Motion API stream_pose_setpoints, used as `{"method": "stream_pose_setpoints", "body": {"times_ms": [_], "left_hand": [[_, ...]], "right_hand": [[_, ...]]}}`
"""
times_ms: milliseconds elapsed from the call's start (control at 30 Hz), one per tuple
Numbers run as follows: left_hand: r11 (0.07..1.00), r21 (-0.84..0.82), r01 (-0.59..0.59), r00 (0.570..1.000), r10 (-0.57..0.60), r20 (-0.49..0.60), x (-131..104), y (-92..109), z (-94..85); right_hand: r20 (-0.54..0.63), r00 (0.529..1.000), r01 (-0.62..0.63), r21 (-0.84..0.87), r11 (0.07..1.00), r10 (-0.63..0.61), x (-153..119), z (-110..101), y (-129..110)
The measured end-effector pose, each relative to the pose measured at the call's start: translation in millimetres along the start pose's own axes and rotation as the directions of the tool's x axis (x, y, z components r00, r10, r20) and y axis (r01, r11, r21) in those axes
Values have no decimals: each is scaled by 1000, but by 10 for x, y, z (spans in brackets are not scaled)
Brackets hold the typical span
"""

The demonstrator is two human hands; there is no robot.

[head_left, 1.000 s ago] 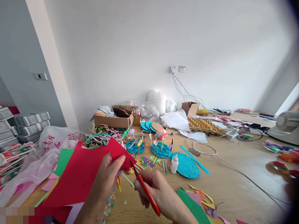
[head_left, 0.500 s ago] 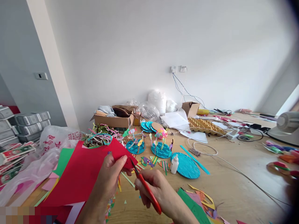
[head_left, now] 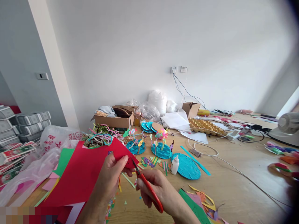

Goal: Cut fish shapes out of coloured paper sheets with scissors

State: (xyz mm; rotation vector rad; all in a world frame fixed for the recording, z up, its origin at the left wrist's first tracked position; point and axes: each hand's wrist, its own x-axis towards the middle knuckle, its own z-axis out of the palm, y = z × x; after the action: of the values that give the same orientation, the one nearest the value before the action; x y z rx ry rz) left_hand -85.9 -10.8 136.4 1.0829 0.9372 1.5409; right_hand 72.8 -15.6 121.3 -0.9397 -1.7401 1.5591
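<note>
My left hand (head_left: 113,169) pinches a large sheet of red paper (head_left: 81,171) near its right corner, thumb on top and fingers beneath. In my right hand (head_left: 154,186) is a pair of scissors (head_left: 149,189) with red handles. The dark blades reach into the red corner just right of my left thumb. Beyond the hands stand blue discs (head_left: 161,150) carrying small paper fish on twisted stems. Flat, patterned paper fish (head_left: 147,162) lie just past the scissors. A white glue bottle (head_left: 174,165) stands beside a larger blue disc (head_left: 189,168).
Green paper and scraps (head_left: 193,205) lie at the front right. Pipe cleaners (head_left: 100,140) are heaped behind the red sheet. A cardboard box (head_left: 114,120), a yellow egg tray (head_left: 205,126) and a white fan (head_left: 288,127) stand further back. A white cable (head_left: 247,177) crosses the right side.
The scissors and my right hand have shifted very slightly right at the corner of the red paper. My left hand keeps its pinch, and the rest looks the same.
</note>
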Motion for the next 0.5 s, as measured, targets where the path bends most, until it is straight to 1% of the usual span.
{"method": "stream_pose_setpoints", "body": {"times_ms": [167, 333, 500], "left_hand": [[1000, -28, 4, 1000, -4, -5, 5, -13, -5], [1000, -2, -1, 1000, 1, 6, 3, -18, -12], [1000, -10, -9, 1000, 9, 12, 5, -7, -10]], "right_hand": [[-22, 1000, -12, -37, 999, 11, 8, 7, -1], [-28, 1000, -5, -38, 999, 4, 7, 8, -6], [-41, 999, -3, -36, 999, 2, 13, 14, 11]]}}
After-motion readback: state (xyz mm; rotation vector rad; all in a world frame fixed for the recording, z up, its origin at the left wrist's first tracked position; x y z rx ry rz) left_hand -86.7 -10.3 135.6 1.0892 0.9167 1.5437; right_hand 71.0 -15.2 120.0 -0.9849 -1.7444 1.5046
